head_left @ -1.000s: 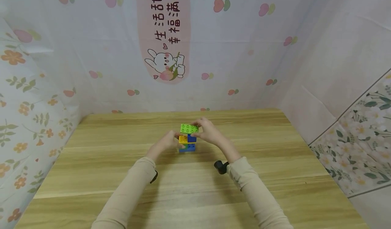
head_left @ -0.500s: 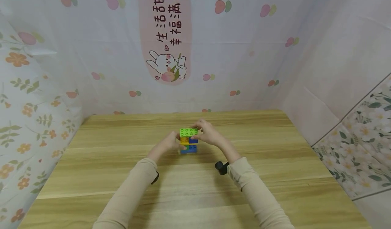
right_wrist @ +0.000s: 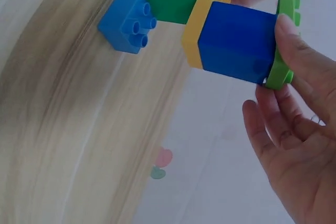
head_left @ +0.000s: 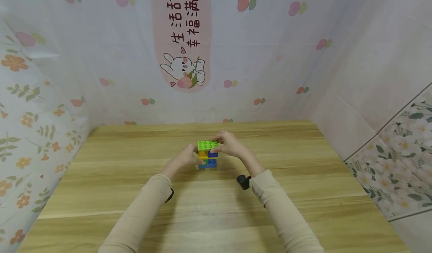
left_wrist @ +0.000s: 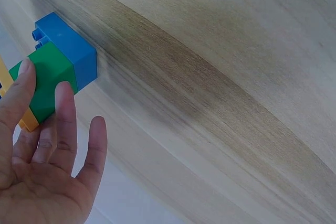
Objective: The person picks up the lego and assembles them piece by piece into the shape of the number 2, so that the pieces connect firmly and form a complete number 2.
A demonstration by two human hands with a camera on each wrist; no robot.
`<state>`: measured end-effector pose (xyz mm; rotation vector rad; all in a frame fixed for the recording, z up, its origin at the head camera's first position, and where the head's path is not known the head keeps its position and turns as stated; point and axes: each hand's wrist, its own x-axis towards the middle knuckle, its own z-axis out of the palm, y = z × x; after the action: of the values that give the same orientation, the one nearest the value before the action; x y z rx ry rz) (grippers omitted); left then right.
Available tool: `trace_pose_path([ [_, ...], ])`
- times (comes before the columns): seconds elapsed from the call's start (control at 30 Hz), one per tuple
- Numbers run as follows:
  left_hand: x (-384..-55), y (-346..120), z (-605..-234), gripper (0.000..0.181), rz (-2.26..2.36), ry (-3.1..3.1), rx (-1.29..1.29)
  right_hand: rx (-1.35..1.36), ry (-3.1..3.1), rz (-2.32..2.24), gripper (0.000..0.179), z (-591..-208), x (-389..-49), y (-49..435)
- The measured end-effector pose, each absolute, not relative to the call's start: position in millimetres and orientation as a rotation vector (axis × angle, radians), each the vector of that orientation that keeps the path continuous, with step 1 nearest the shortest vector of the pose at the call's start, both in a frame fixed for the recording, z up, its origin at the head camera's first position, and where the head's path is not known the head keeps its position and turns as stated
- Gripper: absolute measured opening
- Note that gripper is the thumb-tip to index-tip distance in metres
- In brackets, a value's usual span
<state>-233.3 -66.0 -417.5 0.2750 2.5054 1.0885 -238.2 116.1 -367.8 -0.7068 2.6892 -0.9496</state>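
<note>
A stack of toy building bricks stands on the wooden table. At its bottom is a blue brick (left_wrist: 73, 40), with a green brick (left_wrist: 52, 74) on one end. Above the green one lies a yellow plate (right_wrist: 192, 51), bearing a dark blue brick (right_wrist: 239, 40) on its overhanging end. A light green plate (head_left: 206, 145) with studs tops the stack, level against the dark blue brick. My left hand (head_left: 186, 156) grips the green brick, thumb on its side and fingers around at the yellow plate. My right hand (head_left: 231, 146) pinches the light green plate between thumb and fingers.
The wooden table (head_left: 209, 215) reaches back to a printed curtain (head_left: 270, 65), with more patterned sheets at both sides. A black wrist camera (head_left: 243, 181) juts inward from the right sleeve.
The light green plate was tilted above the stack a second ago. My right hand has brought it down level onto the dark blue brick. The left hand keeps its hold.
</note>
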Motion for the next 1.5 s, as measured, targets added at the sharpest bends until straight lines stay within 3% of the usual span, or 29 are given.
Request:
trace_pose_path([
  [0.93, -237.6, -65.2, -392.5, 0.035, 1.026, 2.571, 0.313, -0.465, 2.659, -1.001, 0.041, -338.6, -244.5, 111.9],
  [1.5, -233.5, -67.1, -412.9, 0.034, 1.066, 2.526, 0.329, -0.343, 2.61, -0.973, 0.039, -354.0, -243.6, 103.5],
])
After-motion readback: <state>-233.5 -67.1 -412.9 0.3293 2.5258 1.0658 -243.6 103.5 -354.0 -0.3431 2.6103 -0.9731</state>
